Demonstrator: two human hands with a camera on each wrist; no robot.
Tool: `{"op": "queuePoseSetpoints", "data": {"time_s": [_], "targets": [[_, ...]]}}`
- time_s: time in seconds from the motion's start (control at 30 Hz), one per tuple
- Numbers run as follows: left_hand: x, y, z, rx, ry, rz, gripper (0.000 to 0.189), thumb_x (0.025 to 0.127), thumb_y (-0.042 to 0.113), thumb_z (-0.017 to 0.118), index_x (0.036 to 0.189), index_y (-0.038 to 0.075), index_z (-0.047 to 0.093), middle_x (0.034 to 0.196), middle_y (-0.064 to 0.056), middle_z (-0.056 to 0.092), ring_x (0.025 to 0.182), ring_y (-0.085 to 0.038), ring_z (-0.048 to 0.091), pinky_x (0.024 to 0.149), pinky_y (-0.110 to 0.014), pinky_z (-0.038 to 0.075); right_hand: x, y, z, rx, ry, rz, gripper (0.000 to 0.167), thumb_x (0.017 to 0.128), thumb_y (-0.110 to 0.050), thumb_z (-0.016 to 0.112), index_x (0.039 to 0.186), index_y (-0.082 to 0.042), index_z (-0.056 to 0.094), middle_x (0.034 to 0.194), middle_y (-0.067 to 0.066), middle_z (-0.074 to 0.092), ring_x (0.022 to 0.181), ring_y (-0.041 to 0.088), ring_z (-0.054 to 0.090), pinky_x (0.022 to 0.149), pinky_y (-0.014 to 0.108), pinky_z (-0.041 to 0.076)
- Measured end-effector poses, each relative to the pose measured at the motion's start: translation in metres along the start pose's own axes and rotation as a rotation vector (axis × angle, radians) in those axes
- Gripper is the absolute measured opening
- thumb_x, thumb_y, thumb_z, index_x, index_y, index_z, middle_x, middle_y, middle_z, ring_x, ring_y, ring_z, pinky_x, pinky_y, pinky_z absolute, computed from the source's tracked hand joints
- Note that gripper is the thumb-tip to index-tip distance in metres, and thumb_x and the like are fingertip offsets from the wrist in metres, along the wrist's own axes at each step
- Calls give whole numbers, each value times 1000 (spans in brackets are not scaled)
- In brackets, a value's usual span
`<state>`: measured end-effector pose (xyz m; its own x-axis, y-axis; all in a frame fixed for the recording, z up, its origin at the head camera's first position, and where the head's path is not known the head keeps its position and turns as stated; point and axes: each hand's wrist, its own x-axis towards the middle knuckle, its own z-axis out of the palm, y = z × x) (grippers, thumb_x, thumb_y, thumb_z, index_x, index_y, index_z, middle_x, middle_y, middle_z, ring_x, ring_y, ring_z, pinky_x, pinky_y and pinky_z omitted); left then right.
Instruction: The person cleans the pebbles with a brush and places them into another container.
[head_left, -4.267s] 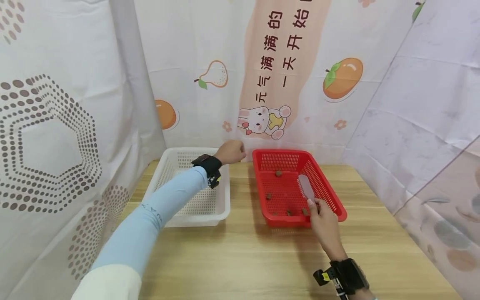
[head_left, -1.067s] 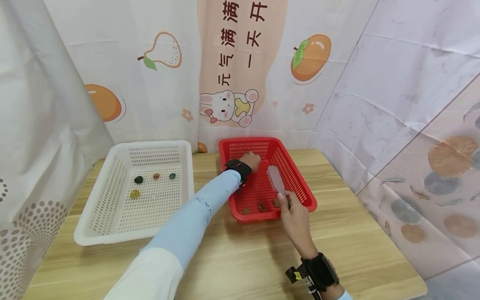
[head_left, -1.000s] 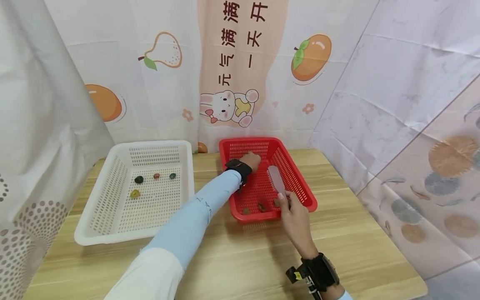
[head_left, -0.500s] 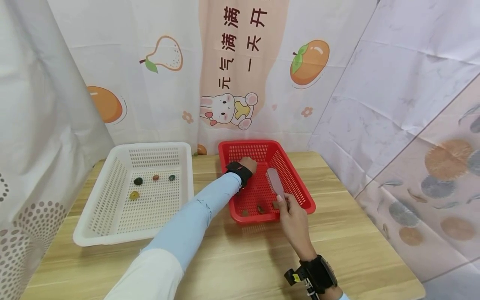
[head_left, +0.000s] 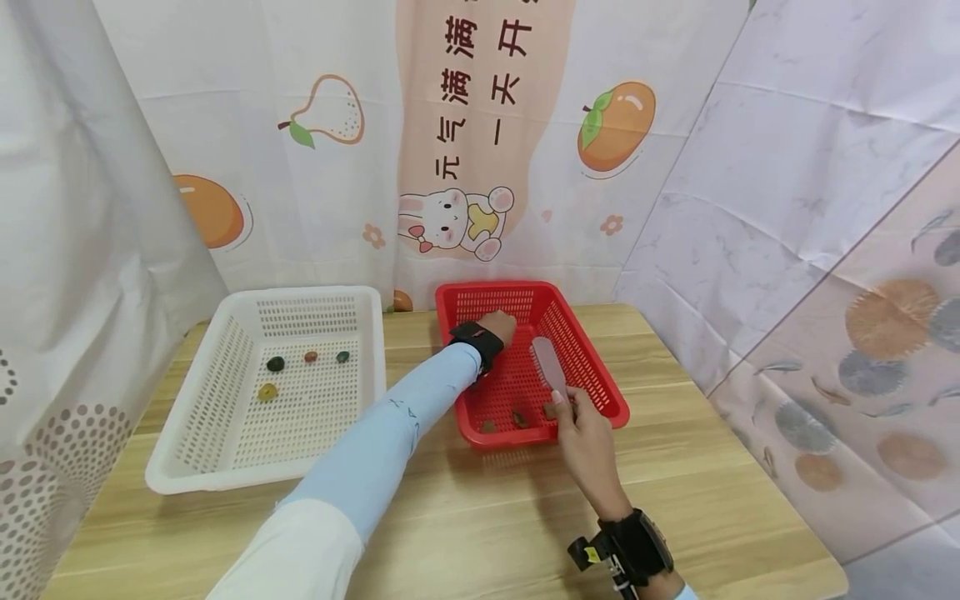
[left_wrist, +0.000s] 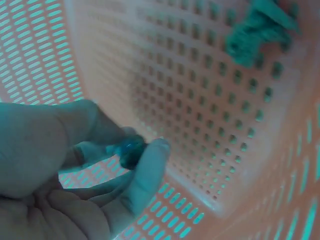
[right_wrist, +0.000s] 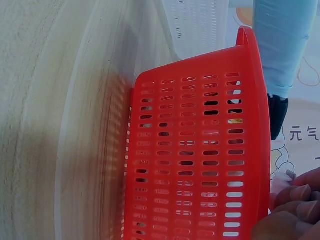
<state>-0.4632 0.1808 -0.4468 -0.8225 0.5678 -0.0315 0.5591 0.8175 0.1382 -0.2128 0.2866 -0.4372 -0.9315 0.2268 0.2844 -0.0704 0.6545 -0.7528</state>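
Here, my left hand (head_left: 498, 326) sits inside the red basket (head_left: 600, 385), near its far wall; its grip pinches a small dark bead (left_wrist: 132, 151) between thumb and fingertips, just above the perforated floor. My right hand (head_left: 583, 433) rests at the basket's near rim, its grip closed round the handle of a flat grey spatula (head_left: 549, 367) whose blade lies over the basket. Three small pieces (head_left: 519, 417) lie just beyond that grip. The white basket (head_left: 187, 467), left of both grips on the wooden surface (head_left: 487, 517), holds four beads (head_left: 275, 364).
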Motion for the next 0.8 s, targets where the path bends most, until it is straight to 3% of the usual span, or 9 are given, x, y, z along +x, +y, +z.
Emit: {"op": "queuePoseSetpoints", "data": {"time_s": [0.1, 0.17, 0.27, 0.37, 0.5, 0.6, 0.73, 0.8], "targets": [[-4, 0, -10, -92, 10, -3, 17, 105, 6, 53, 101, 7, 69, 89, -9, 66, 73, -17, 56, 64, -29, 38, 0, -2, 2, 1, 1, -11, 33, 110, -29, 52, 124, -2, 64, 101, 11, 75, 61, 16, 47, 52, 28, 34], [-5, 0, -17, -187, 10, -2, 15, 103, 6, 55, 89, 7, 62, 77, -5, 53, 65, -15, 44, 60, -28, 34, 0, -3, 3, -1, 1, -14, 33, 110, -30, 51, 124, -2, 64, 100, 10, 75, 60, 16, 46, 52, 28, 35], [-8, 1, -28, -293, -2, 17, 23, 98, 3, 58, 79, 10, 48, 71, -2, 36, 60, -14, 33, 57, -28, 31, -2, -4, 5, 3, -6, -13, 35, 110, -31, 51, 125, -2, 63, 99, 11, 74, 61, 16, 48, 52, 28, 36], [-11, 2, -35, -318, 12, 61, 33, 97, 1, 60, 73, 12, 40, 69, 0, 30, 60, -13, 29, 60, -27, 30, -3, -4, 5, 10, -10, -10, 37, 110, -31, 51, 128, -1, 62, 97, 12, 72, 65, 18, 50, 54, 29, 37], [-17, 2, -41, -371, 79, 87, 42, 99, 2, 64, 67, 11, 38, 64, -1, 27, 59, -14, 25, 61, -26, 30, -4, -5, 4, 5, -9, -9, 37, 110, -31, 51, 129, 0, 61, 95, 13, 70, 69, 19, 51, 56, 30, 38], [-26, 2, -49, -434, 137, 90, 32, 97, 4, 69, 71, 10, 50, 68, 2, 42, 61, -11, 37, 62, -23, 38, -4, -6, 2, -14, -7, -10, 38, 110, -31, 51, 128, 0, 61, 91, 13, 68, 68, 20, 50, 57, 30, 38], [-43, 3, -64, -510, 162, 108, 4, 96, 7, 72, 97, 7, 68, 95, 0, 65, 83, -15, 60, 74, -25, 50, -4, -6, -2, -29, -4, -2, 39, 110, -32, 50, 128, 1, 61, 93, 13, 69, 72, 22, 53, 58, 30, 38], [-53, 4, -71, -586, 150, 106, 10, 96, 7, 71, 106, 4, 70, 101, -4, 68, 87, -18, 64, 75, -26, 53, -4, -6, -5, -33, -4, 6, 41, 110, -33, 49, 129, 1, 60, 96, 15, 69, 76, 23, 54, 60, 30, 39]]}}
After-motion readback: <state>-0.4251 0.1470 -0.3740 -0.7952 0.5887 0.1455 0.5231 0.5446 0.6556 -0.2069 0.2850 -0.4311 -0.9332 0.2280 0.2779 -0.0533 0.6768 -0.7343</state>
